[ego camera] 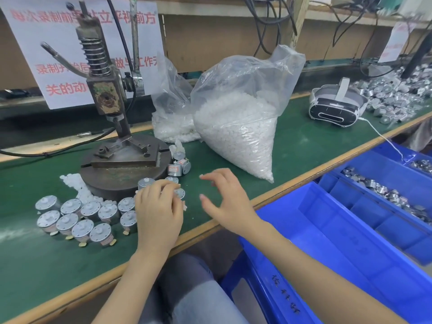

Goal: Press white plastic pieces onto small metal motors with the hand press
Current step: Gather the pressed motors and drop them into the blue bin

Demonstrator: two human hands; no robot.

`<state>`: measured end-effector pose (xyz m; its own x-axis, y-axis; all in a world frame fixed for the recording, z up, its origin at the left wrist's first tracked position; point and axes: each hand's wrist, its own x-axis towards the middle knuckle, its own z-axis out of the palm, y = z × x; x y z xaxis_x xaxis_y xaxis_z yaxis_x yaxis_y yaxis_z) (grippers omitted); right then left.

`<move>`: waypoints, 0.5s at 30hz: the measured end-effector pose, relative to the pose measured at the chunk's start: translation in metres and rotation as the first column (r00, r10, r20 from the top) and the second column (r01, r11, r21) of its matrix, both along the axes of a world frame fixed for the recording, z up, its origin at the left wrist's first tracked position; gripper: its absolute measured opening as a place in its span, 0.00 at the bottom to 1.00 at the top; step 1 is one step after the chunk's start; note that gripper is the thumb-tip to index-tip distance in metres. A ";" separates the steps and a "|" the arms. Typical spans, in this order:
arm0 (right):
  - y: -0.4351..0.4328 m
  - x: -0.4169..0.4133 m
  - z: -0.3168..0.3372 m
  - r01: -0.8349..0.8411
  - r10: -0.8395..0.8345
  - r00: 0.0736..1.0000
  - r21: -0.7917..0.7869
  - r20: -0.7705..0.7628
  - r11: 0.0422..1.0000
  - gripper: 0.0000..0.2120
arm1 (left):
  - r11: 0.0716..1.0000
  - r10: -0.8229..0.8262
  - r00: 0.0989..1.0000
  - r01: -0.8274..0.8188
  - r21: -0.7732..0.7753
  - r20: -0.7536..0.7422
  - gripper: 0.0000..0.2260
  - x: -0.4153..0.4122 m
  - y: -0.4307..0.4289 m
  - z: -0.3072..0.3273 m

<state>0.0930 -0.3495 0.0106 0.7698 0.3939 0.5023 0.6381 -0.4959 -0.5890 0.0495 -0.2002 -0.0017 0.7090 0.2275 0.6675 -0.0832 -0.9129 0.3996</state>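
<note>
On the green bench [304, 146], furthest left, a cluster of small metal motors [77, 218] stands upright, shaft ends up, packed close together. Just behind them a loose heap of white plastic pieces [76, 185] lies against the round base [121, 181] of the hand press [104, 94]. The press's spring-wound column rises in front of a paper sign [28, 43] printed in red (the press hides part of the text).

The left hand [159, 211] lies palm down at the front right of the base, fingers bent over a few more upright motors. Its fingertips cover one motor [181, 192], but whether they grip it or only rest on it cannot be told. Beyond it, a few side-lying motors [178, 164] sit just beside the base.

The right hand [224, 197] hovers above the bench near the left one, apart from it, fingers spread and loosely bent, holding nothing.

Behind the hands stand two clear plastic bags of white pieces: a smaller bag [173, 108], slumped, and touching it a larger bag [236, 127], fuller and leaning toward the bench edge. Further right rests a white headset [334, 106] with a white cable trailing off it. At the far end is a heap of loose motors [392, 97]. Below the bench edge on the right stand blue bins [315, 230], the farther ones holding metal parts [374, 190].
</note>
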 end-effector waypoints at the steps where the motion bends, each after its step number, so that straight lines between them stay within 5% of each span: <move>1: 0.012 0.004 0.001 -0.046 0.045 0.999 -0.071 -0.025 0.996 0.22 | 0.999 0.029 0.999 -0.028 -0.032 0.019 0.10 -0.001 0.001 0.001; 5: 0.045 0.020 -0.007 -0.183 0.140 0.975 -0.263 -0.175 0.947 0.40 | 0.975 0.115 0.991 -0.100 -0.197 0.065 0.12 -0.002 0.002 0.006; 9: 0.062 0.031 -0.016 -0.186 0.134 0.974 -0.305 -0.183 0.934 0.45 | 0.908 0.199 0.979 -0.167 -0.383 0.045 0.14 -0.001 0.004 0.010; 15: 0.066 0.049 -0.007 -0.234 0.148 0.963 -0.429 -0.224 0.873 0.46 | 0.948 0.179 0.984 -0.179 -0.264 -0.027 0.14 0.001 0.004 0.007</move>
<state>0.1420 -0.2834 0.0036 0.7157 0.6914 0.0985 0.6530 -0.6125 -0.4453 0.0506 -0.1958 0.0055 0.6421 0.5187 0.5645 0.0732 -0.7744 0.6284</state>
